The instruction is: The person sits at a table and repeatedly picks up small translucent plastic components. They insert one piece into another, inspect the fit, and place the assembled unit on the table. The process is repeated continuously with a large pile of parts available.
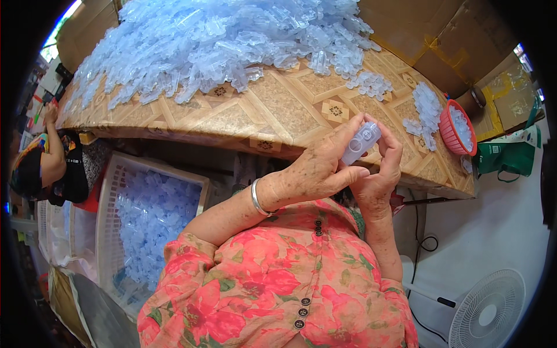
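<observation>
Between my two hands, over the near edge of the table (275, 110), is a small translucent bluish plastic part (361, 142) with round openings on its face. My left hand (322, 167), with a silver bangle at its wrist, grips the part from the left with its fingers closed. My right hand (383, 174) pinches it from the right, fingers bent around its top and side. The fingers hide part of the piece. A large heap of similar clear plastic parts (232, 43) covers the far side of the table, and a small cluster (369, 85) lies just beyond my hands.
More parts (427, 110) lie at the right beside a red basket (455, 129). A white crate (107, 214) full of parts stands below left. A green bag (513, 156), a white fan (487, 316) and cardboard boxes (447, 29) are at right. Another person (46, 159) sits far left.
</observation>
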### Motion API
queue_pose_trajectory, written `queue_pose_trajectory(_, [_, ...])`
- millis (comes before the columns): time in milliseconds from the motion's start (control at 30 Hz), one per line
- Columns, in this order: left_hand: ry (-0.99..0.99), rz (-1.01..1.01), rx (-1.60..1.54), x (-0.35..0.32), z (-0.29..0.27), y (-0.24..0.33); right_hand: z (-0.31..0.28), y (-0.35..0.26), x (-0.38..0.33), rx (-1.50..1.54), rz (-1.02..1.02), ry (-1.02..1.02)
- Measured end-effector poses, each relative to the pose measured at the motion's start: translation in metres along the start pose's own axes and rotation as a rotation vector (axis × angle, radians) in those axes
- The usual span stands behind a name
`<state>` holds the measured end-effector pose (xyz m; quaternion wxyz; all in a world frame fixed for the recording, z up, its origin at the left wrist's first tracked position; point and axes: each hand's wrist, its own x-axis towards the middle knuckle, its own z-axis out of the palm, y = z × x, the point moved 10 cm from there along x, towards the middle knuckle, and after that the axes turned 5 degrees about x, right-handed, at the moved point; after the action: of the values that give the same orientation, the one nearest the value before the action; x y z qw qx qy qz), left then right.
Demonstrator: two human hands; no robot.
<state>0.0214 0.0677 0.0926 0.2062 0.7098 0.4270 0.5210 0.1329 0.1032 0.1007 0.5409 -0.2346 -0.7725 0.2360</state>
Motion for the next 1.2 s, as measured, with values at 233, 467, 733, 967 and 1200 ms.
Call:
queue_pose_trajectory(233, [-0.045,-0.095,-0.171,0.002,-0.004,-0.022,-0.003,-0.009,0.014,-0.072,-0.002,-0.215])
queue_pose_trajectory(467, [0.006,-0.069,0.188,0.006,-0.013,-0.046,-0.004,0.035,0.007,0.040,0.199,-0.247])
queue_pose_trajectory(733, [0.091,0.100,0.475,0.006,-0.003,-0.058,0.015,0.075,0.008,0.021,0.224,-0.461])
queue_pose_trajectory(967, [0.034,0.017,0.356,0.010,0.004,-0.074,-0.024,0.172,0.071,-0.309,0.283,-0.181])
queue_pose_trajectory(1200, [0.082,-0.008,0.268,0.009,-0.005,-0.081,-0.011,0.192,0.080,-0.702,0.265,-0.322])
